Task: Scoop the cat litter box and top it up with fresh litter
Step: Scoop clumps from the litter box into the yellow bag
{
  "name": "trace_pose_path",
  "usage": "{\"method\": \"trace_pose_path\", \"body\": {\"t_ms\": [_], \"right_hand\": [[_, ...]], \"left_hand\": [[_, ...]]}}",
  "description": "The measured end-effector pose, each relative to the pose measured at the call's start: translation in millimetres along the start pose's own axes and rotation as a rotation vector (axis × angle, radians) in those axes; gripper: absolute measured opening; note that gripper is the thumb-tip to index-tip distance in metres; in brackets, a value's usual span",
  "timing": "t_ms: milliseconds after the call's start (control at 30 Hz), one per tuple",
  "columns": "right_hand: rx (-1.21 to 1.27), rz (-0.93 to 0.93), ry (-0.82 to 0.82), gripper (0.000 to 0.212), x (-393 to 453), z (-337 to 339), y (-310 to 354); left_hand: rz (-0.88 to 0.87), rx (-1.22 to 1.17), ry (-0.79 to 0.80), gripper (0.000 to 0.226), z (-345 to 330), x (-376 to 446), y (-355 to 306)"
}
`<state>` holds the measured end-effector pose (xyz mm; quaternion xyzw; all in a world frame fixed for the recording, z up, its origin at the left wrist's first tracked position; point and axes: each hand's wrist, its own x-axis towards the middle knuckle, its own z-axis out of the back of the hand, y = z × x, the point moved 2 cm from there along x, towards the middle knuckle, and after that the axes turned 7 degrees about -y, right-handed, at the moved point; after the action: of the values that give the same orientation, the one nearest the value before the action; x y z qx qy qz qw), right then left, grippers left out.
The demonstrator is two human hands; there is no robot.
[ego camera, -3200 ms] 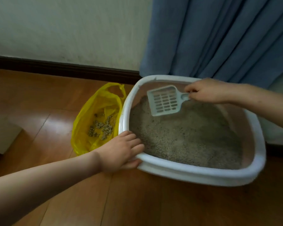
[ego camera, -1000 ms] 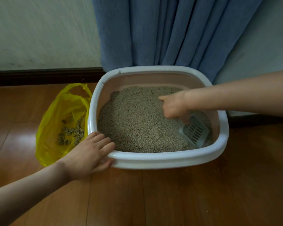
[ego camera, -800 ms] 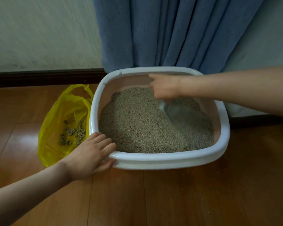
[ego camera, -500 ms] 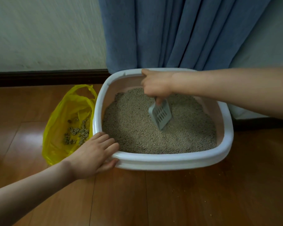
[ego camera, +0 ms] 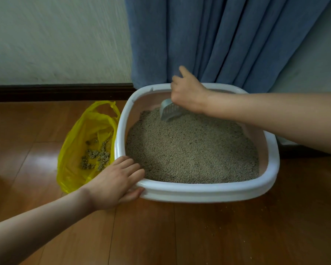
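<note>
Right hand (ego camera: pixel 187 92), upper centre of the frame, is curled round the handle of a pale slotted scoop (ego camera: pixel 168 111); the handle itself is hidden inside the fist, and one finger sticks up toward the curtain. Scoop blade angles downward with its lower edge touching the litter (ego camera: pixel 191 148) near the far left inside wall of the litter box (ego camera: pixel 199 192). Left hand (ego camera: pixel 117 184), lower left of centre, grips the box's near left corner: four fingers lie over the white rim, their tips at the litter's edge, while the thumb presses the outer wall below. Litter box is white outside with a pinkish inner wall, sits on a wooden floor (ego camera: pixel 180 236) at centre right, and is filled with grey-brown granules banked higher toward the left. Yellow plastic bag (ego camera: pixel 78 150) lies open just beside the box's left wall, holding a small heap of clumps (ego camera: pixel 96 159). Blue curtain (ego camera: pixel 218 39) hangs behind the box; a dark skirting board (ego camera: pixel 55 91) runs along the wall at left. Scattered granules dot the floor at lower right.
</note>
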<state>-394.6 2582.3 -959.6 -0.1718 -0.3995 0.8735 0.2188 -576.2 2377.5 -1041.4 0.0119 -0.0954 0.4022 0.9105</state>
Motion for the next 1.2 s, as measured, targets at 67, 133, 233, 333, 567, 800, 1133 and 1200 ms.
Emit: {"method": "trace_pose_path", "body": {"t_ms": [67,133,233,333,567,800,1133,1200], "right_hand": [[0.005,0.017,0.004,0.005,-9,-4,1],[-0.004,-0.012,-0.026,0.008,-21,2,-1],[0.215,0.065,0.152,0.012,-36,0,2],[0.276,0.03,0.255,0.007,-55,4,-7],[0.619,-0.23,0.267,0.025,-135,-21,-12],[0.798,-0.411,0.401,0.034,-216,-29,24],[0.757,-0.392,0.477,0.03,-220,-30,50],[0.753,-0.379,0.495,0.03,-219,-32,50]], "left_hand": [[-0.001,0.001,-0.009,0.034,-1,-1,1],[-0.01,0.002,-0.022,0.032,-1,0,0],[-0.007,0.002,-0.042,0.032,0,0,0],[-0.016,-0.016,-0.041,0.029,0,-1,0],[-0.023,-0.032,-0.04,0.031,-1,-3,3],[-0.046,-0.059,0.014,0.03,4,4,3],[-0.049,-0.063,0.005,0.035,2,-2,5],[-0.056,-0.051,0.001,0.037,1,-1,5]]}}
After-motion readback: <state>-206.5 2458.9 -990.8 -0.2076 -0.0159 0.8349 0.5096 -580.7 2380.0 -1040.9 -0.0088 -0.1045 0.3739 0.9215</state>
